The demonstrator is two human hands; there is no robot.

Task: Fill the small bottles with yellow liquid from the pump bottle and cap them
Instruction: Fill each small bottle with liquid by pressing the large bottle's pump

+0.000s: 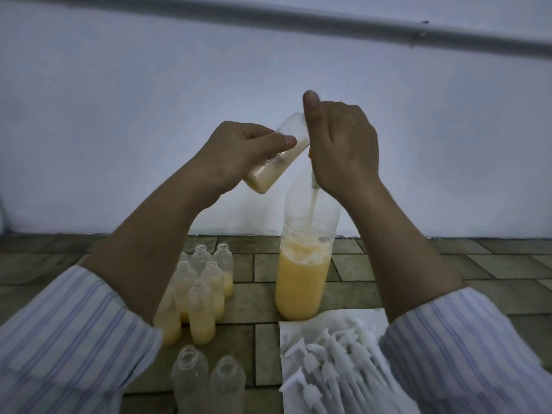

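1. Hands were raised over a tiled floor: the left hand gripped a tilted small bottle, partly filled with yellow liquid.
2. The right hand curled around the pump on the tall pump bottle.
3. Filled bottles stood left; white caps lay on paper.

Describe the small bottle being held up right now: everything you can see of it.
The small bottle is clear plastic, tilted with its base down-left and its open end up-right against the pump head. Pale yellow liquid fills the lower part. The left hand grips its middle; the right hand touches its top, on the pump bottle.
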